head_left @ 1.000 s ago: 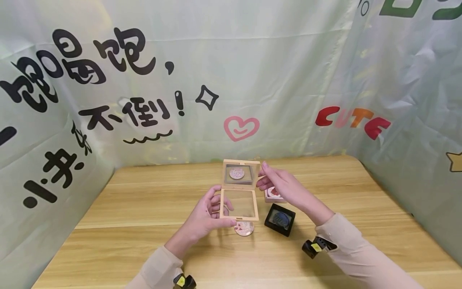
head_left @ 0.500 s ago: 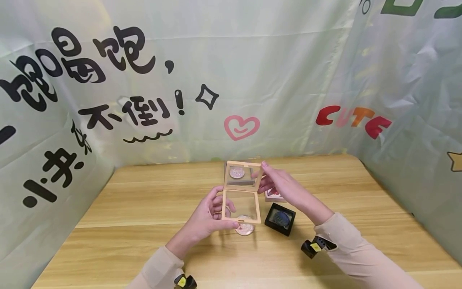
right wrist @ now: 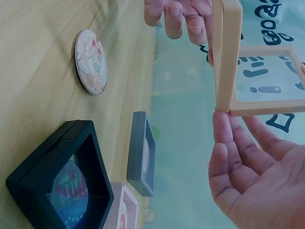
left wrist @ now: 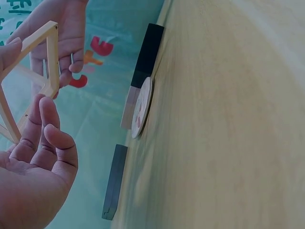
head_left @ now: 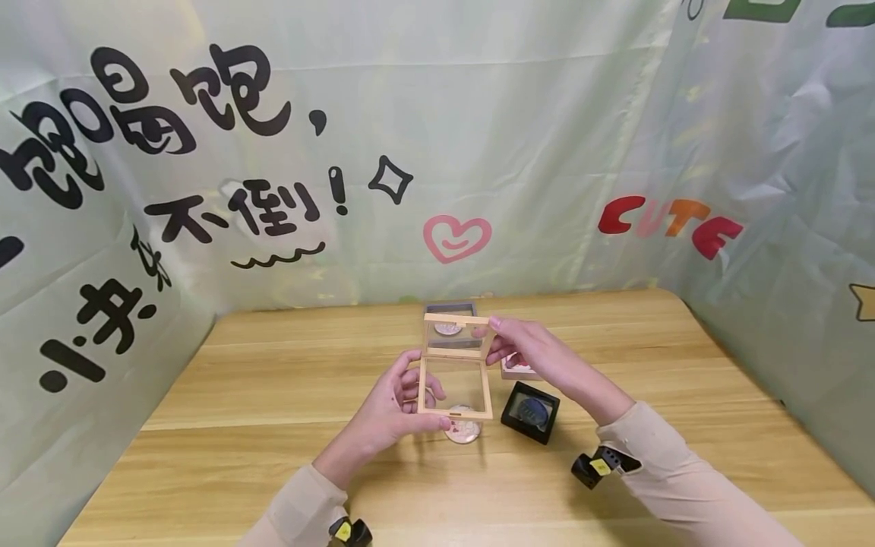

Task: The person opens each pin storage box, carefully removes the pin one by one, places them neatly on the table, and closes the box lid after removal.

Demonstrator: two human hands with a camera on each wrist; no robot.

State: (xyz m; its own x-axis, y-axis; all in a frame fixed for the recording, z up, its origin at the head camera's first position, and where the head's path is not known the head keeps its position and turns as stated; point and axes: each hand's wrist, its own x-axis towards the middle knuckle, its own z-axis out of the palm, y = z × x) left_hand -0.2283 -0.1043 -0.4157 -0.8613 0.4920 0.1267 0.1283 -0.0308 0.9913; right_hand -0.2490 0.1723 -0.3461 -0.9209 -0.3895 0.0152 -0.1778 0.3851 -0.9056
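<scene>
A beige hinged display frame [head_left: 454,356] with clear film panes hangs above the table, its two halves spread apart at an angle. My left hand [head_left: 383,406] grips the lower half, thumb on its front edge and fingers behind at the left. The right hand [head_left: 540,357] pinches the upper half at its right edge; in the right wrist view, fingertips [right wrist: 221,125] touch the frame near a corner. Just below the frame, a round pinkish badge [head_left: 465,432] lies flat on the table, partly seen through the lower pane. Nothing is visible inside the film.
A black frame [head_left: 522,431] holding a blue round badge sits right of the loose badge. Behind stands a grey frame [head_left: 454,308] with a light badge. A pink frame [head_left: 521,375] is partly hidden by the right hand. Printed cloth [head_left: 547,152] walls the wooden table [head_left: 273,380].
The upper half of the beige frame has tilted, its top edge now lower, so more of the grey frame shows. The right hand moved slightly down with it; the left hand barely shifted.
</scene>
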